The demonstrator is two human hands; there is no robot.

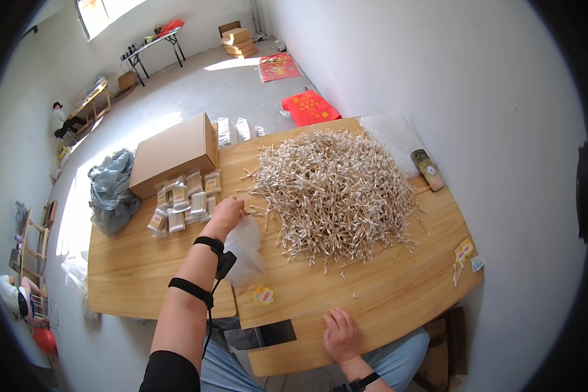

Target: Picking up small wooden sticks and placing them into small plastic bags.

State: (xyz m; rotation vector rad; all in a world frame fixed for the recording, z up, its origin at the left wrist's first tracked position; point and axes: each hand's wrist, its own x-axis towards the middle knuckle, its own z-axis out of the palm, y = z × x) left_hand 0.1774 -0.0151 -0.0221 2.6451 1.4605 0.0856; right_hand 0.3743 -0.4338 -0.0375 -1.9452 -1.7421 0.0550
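A big heap of wooden cotton swabs (pixel 336 193) covers the middle of a wooden table (pixel 385 287). My left hand (pixel 227 213) is stretched out at the heap's left edge, pinching a few swabs, with a clear plastic bag (pixel 245 251) hanging under it. My right hand (pixel 340 334) rests flat near the table's front edge, holding nothing. A pile of filled swab packets (pixel 183 199) lies just left of my left hand.
A closed cardboard box (pixel 173 153) and a grey plastic bag (pixel 111 189) sit at the table's far left. A phone (pixel 427 168) lies at the right, small stickers (pixel 465 251) by the right edge, a dark flat pack (pixel 261 335) at the front. Red bags (pixel 309 106) lie on the floor beyond.
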